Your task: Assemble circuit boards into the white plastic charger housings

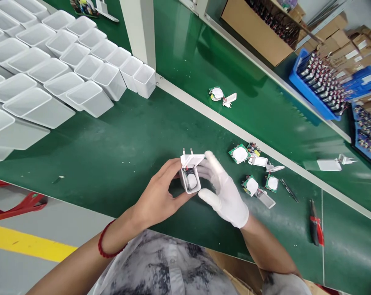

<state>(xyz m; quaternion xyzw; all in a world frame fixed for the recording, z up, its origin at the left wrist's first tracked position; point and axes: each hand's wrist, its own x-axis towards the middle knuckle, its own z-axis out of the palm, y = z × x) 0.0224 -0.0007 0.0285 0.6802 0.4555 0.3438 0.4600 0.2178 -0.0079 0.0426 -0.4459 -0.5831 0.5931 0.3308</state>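
Upper left of the frame, rows of open white housings (89,98) line your green surface (111,164). Into the center now: your bare left hand (160,188) grips a small white case (184,184), its pronged lid (195,158) tilted at the top, a round white part (192,180) inside. Just right, your gloved right hand (224,198) curves beside it, thumb and fingers apart; whether it presses the case, you can't tell from here. Right of center lie circuit boards (240,154) with white discs, then a thin dark tool (289,190), and red-and-black pliers (315,225) lower right.
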